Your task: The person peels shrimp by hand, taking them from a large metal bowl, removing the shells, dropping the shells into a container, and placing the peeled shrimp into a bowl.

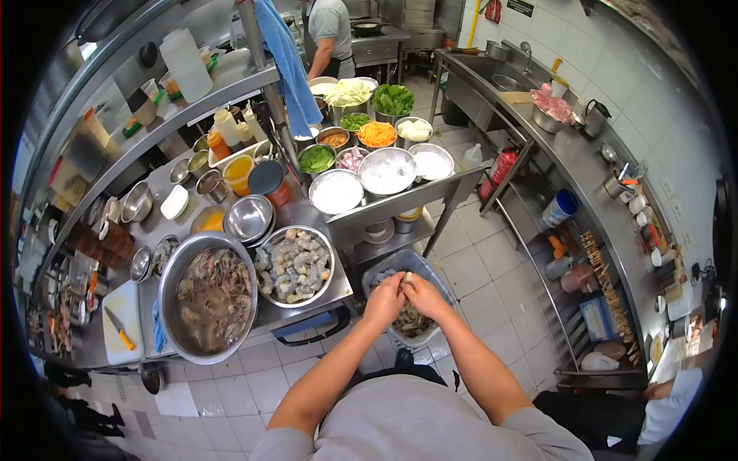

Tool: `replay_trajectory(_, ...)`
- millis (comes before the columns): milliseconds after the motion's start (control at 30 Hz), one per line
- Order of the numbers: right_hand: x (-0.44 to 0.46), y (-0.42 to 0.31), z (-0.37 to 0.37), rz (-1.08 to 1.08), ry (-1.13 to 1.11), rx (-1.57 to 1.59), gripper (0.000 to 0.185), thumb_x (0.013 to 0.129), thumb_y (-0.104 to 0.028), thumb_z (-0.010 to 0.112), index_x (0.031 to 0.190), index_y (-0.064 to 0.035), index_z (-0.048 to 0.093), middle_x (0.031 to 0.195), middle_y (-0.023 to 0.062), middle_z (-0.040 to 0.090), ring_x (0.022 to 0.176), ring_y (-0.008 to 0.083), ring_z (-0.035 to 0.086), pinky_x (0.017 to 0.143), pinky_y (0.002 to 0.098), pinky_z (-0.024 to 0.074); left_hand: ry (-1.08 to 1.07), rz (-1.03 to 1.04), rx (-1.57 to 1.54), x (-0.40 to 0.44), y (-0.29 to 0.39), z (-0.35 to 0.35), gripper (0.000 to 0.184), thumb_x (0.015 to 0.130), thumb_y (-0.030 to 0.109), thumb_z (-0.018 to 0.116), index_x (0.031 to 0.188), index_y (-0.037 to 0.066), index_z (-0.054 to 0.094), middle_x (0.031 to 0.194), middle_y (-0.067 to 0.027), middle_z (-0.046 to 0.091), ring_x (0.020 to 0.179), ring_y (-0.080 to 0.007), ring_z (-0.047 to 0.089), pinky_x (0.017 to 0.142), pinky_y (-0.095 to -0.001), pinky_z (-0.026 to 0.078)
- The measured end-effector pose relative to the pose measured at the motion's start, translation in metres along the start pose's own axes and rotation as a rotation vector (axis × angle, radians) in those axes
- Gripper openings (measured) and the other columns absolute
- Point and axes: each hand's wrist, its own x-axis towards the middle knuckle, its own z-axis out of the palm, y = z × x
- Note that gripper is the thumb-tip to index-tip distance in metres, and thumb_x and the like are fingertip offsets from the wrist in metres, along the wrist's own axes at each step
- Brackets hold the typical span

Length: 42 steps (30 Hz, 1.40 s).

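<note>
Both hands meet over a grey plastic bin (425, 263) on the floor in front of me. My left hand (383, 298) and my right hand (427, 297) are closed with fingertips together around a small shrimp (407, 278), partly hidden by the fingers. Beneath them, shrimp shells and heads (413, 321) lie in the bin. On the counter to the left, a steel bowl (333, 270) is heaped with peeled grey shrimp (294, 263). Beside it, a large metal basin (206, 356) holds whole shrimp (219, 280) in murky liquid.
A knife (121, 330) with an orange handle lies on a white cutting board (119, 305). Ahead, several steel pots hold chopped vegetables, including shredded carrot (377, 134). A long steel counter (569, 146) runs along the right. Another person (329, 34) stands at the back.
</note>
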Motion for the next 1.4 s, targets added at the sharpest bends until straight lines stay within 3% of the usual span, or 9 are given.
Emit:
replay_trajectory(267,-0.002,-0.003,0.012,-0.006,0.153,-0.191,0.028,0.093,-0.025,0.048,0.103,-0.0012,0.057,0.096,0.0241,0.066,0.094,0.0433,0.061,0.081,0.0533,0.0472,-0.043,-0.027,-0.016,-0.002,-0.002,0.0,0.04,0.086,0.009,0.06,0.125,-0.001,0.055,0.115,-0.027,0.062,0.105,-0.0426,0.061,0.088,-0.0469,0.05)
replay_trajectory(367,0.002,0.003,0.011,-0.007,0.17,-0.189,0.026,0.093,-0.025,0.049,0.099,-0.0015,0.057,0.092,0.0246,0.066,0.09,0.044,0.062,0.078,0.0534,0.0477,-0.047,0.034,-0.019,0.0,-0.014,0.001,0.038,0.091,0.008,0.057,0.128,0.001,0.053,0.11,-0.0215,0.066,0.095,-0.0362,0.067,0.082,-0.0419,0.054)
replay_trajectory(467,0.013,0.023,0.006,0.029,0.14,-0.056,0.026,0.093,-0.025,0.048,0.096,-0.0013,0.057,0.091,0.0249,0.065,0.089,0.0444,0.062,0.076,0.0519,0.0472,-0.36,-0.284,-0.685,0.008,-0.013,-0.011,0.04,0.1,0.005,0.049,0.139,0.01,0.045,0.102,-0.0049,0.065,0.086,-0.0128,0.064,0.077,-0.0276,0.054)
replay_trajectory(633,0.019,0.026,-0.002,0.102,0.093,0.157,0.025,0.094,-0.024,0.046,0.094,-0.0011,0.056,0.09,0.0257,0.063,0.088,0.0447,0.061,0.074,0.0494,0.0465,-0.517,-0.357,-0.972,0.004,0.003,-0.027,0.048,0.099,0.006,0.05,0.145,0.011,0.037,0.105,-0.0074,0.065,0.088,-0.0146,0.065,0.078,-0.0287,0.055)
replay_trajectory(767,0.021,0.015,-0.015,0.117,0.225,-0.08,0.024,0.096,-0.022,0.044,0.094,-0.001,0.056,0.088,0.0243,0.062,0.084,0.0421,0.061,0.075,0.0483,0.0468,-0.622,-0.448,-1.024,-0.001,0.001,-0.028,0.05,0.098,0.006,0.053,0.145,0.01,0.036,0.104,-0.0089,0.065,0.087,-0.0147,0.066,0.076,-0.0281,0.055)
replay_trajectory(967,0.022,0.025,-0.03,0.008,0.221,-0.188,0.018,0.087,-0.013,0.057,0.102,-0.0046,0.062,0.091,0.0171,0.065,0.092,0.0364,0.062,0.083,0.0451,0.048,-0.45,-0.514,-0.987,-0.004,-0.018,-0.015,0.046,0.097,0.006,0.053,0.14,0.005,0.039,0.106,-0.0098,0.065,0.083,-0.0143,0.065,0.071,-0.0272,0.054)
replay_trajectory(1100,0.016,0.023,-0.022,-0.062,0.294,-0.231,0.031,0.081,-0.008,0.066,0.113,-0.0084,0.066,0.102,0.0123,0.066,0.103,0.0319,0.06,0.092,0.0401,0.0473,-0.322,-0.556,-1.019,-0.003,-0.011,-0.02,0.032,0.096,0.004,0.05,0.128,0.004,0.046,0.104,-0.0077,0.064,0.077,-0.0134,0.064,0.066,-0.0264,0.056)
replay_trajectory(1233,0.009,0.003,-0.018,-0.091,0.399,-0.264,0.031,0.083,-0.011,0.067,0.114,-0.007,0.066,0.108,0.0129,0.065,0.105,0.0318,0.059,0.093,0.0396,0.047,-0.303,-0.526,-0.946,0.0,-0.017,-0.013,0.034,0.097,0.006,0.051,0.131,0.004,0.048,0.107,-0.007,0.063,0.077,-0.0128,0.064,0.065,-0.0257,0.055)
replay_trajectory(1400,0.007,-0.009,-0.009,-0.122,0.179,-0.091,0.029,0.084,-0.013,0.068,0.111,-0.0024,0.069,0.099,0.015,0.068,0.093,0.0317,0.065,0.084,0.0388,0.0512,-0.232,-0.495,-0.78,0.006,-0.015,0.007,0.033,0.097,0.007,0.052,0.13,0.003,0.051,0.103,-0.0055,0.063,0.075,-0.0107,0.064,0.063,-0.0247,0.053)
